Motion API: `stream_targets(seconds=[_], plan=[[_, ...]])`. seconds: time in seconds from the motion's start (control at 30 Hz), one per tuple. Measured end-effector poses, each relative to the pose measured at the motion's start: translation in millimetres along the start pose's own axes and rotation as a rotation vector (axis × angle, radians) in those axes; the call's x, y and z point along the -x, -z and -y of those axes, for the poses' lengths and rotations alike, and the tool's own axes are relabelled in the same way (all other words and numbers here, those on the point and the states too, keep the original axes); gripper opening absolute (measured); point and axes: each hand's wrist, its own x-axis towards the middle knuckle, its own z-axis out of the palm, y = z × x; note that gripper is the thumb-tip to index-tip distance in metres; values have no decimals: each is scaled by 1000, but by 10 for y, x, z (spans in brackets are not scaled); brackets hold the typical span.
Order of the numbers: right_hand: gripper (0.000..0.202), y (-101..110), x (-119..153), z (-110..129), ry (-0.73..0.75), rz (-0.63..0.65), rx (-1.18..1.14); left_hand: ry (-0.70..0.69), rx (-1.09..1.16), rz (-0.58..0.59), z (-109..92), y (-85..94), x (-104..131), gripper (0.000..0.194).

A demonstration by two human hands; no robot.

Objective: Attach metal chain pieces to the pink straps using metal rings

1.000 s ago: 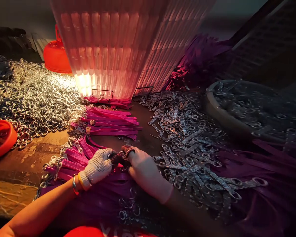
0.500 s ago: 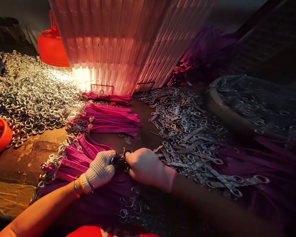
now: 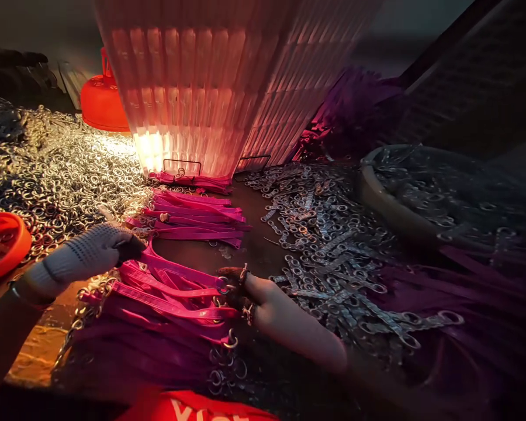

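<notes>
My left hand, in a dotted white knit glove with dark fingertips, pinches the left end of a pink strap. The strap runs across to my right hand, whose dark-tipped fingers are closed at the metal ring on its other end. My right hand wears a pale glove with frayed finger edges. Under and below this strap lies a pile of similar pink straps, with metal rings at their ends. What lies inside the right fingertips is partly hidden.
A heap of metal rings fills the left, under a red lamp. An orange bowl sits left. Ridged translucent panels stand behind a strap bundle. Metal ring links and a large tub lie right.
My hands were together over the middle. My left hand has moved left and my right hand slightly right and down, with a pink strap now stretched between them.
</notes>
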Motion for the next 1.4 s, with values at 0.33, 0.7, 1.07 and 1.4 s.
stream_targets(seconds=[0.33,0.7,1.07,1.4], plan=[[28,-270,472,-7,-228,115,744,126,237,98,-214,-825,-64,39],[31,-184,490,-305,284,-304,855,-236,97,358,-347,-1387,140,40],[72,-308,220,-123,224,-233,764,-157,241,288,-262,-1456,205,19],[14,-242,-30,110,123,122,1220,-149,75,291,-195,-1422,198,16]])
